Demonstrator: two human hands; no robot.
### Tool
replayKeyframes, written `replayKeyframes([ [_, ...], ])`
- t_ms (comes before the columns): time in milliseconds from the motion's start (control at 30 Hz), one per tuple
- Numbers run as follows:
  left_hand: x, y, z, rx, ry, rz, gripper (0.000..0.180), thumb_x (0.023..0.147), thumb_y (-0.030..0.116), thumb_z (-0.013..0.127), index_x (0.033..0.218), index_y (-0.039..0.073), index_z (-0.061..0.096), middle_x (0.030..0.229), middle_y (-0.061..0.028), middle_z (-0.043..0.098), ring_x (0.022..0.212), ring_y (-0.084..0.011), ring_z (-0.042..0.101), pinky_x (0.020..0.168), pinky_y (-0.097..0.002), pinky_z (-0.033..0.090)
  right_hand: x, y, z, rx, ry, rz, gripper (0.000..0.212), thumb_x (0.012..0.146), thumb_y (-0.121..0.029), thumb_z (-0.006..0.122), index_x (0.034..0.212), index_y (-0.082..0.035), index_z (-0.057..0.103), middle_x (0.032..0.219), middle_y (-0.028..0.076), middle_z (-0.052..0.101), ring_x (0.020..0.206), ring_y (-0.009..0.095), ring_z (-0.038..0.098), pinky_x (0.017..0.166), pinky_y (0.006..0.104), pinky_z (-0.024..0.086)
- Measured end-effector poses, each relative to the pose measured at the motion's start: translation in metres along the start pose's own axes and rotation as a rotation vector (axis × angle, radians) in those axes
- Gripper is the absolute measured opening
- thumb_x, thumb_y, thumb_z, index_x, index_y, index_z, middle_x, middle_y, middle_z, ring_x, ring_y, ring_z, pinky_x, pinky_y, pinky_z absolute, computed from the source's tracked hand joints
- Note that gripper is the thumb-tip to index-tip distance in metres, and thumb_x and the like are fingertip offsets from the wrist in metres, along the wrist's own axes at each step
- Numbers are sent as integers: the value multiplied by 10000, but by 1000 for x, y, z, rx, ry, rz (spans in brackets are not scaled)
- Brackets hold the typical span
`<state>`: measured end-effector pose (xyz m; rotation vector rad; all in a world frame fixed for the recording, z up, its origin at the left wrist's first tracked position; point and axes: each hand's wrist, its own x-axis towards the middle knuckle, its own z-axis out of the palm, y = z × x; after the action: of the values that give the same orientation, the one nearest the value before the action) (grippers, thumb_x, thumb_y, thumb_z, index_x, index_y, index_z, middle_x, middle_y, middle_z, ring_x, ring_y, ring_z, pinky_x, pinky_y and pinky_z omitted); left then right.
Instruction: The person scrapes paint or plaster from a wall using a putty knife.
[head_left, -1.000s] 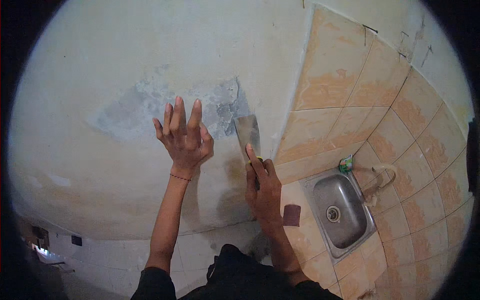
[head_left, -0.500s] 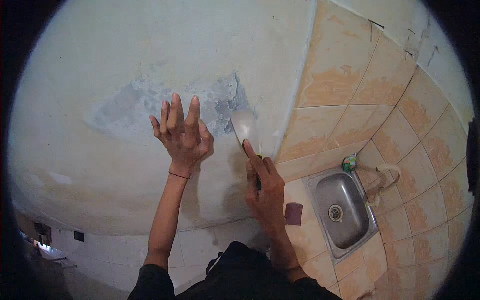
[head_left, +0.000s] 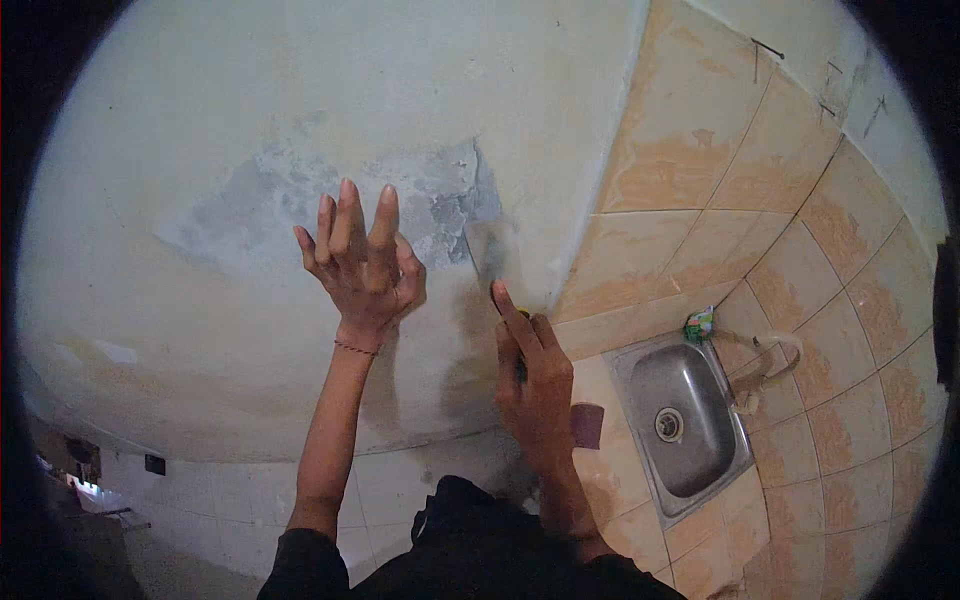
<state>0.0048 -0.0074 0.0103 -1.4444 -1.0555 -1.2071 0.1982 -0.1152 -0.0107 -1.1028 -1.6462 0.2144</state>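
Note:
On the pale wall point(head_left: 230, 340) is a bare grey patch point(head_left: 240, 210) where the paint has come away, with a cracked, lifted edge at its right end. My left hand point(head_left: 362, 262) rests against the wall at the lower border of this patch, fingers spread and holding nothing. A putty knife point(head_left: 492, 250) with a wide flat metal blade is in my right hand point(head_left: 533, 365). Its handle is mostly hidden by my fingers, and the index finger lies along it toward the blade. The blade's tip touches the wall beside the patch's right end.
To the right, a steel sink point(head_left: 690, 420) is set in a tiled counter point(head_left: 620, 480). A dark reddish square piece point(head_left: 587, 426) lies on the counter near my right wrist. A green packet point(head_left: 699, 325) and a pale faucet point(head_left: 775, 365) stand by the sink. Nails stick out high on the right.
The putty knife's blade has tilted slightly and looks darker, still at the patch's right end. My left hand stays spread on the wall. The view has shifted a little.

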Motion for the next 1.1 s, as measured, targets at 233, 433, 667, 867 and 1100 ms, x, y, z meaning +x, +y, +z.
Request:
replayKeyframes([
  [233, -4, 4, 0, -1, -18, -6, 547, 857, 297, 469, 1397, 233, 529, 1469, -80, 427, 1409, -259, 307, 1213, -471, 46, 2, -6, -3, 51, 3, 83, 421, 984, -59, 511, 1392, -152, 551, 874, 134, 579, 711, 213, 546, 655, 331, 473],
  [433, -1, 3, 2, 0, -1, -10, 543, 860, 291, 464, 1397, 237, 526, 1465, -74, 430, 1406, -246, 310, 1216, -467, 39, -5, 0, 2, 67, -14, 118, 433, 977, -54, 521, 1398, -154, 546, 845, 117, 574, 709, 196, 528, 655, 312, 461],
  [667, -2, 2, 1, -2, 2, -25, 553, 849, 273, 454, 1397, 252, 525, 1459, -62, 438, 1413, -238, 302, 1222, -460, 39, 7, 23, 6, 160, 140, -13, 390, 991, -120, 532, 1379, -87, 538, 853, 78, 593, 736, 191, 575, 690, 298, 493],
  [867, 1, 3, 0, -4, 0, -13, 574, 828, 249, 467, 1399, 248, 524, 1460, -64, 436, 1415, -236, 295, 1221, -458, 38, -17, 23, -1, 1594, -140, 450, 531, 1022, -169, 453, 1526, -208, 289, 812, 80, 487, 492, 95, 445, 394, 225, 429],
  [1100, -2, 1, 0, -15, -11, 12, 573, 831, 299, 464, 1398, 247, 524, 1480, -73, 418, 1421, -237, 281, 1218, -461, 20, -14, 22, 6, 2378, -166, 607, 529, 1061, -180, 327, 1553, -310, 178, 820, 69, 378, 428, 55, 362, 304, 154, 344],
])
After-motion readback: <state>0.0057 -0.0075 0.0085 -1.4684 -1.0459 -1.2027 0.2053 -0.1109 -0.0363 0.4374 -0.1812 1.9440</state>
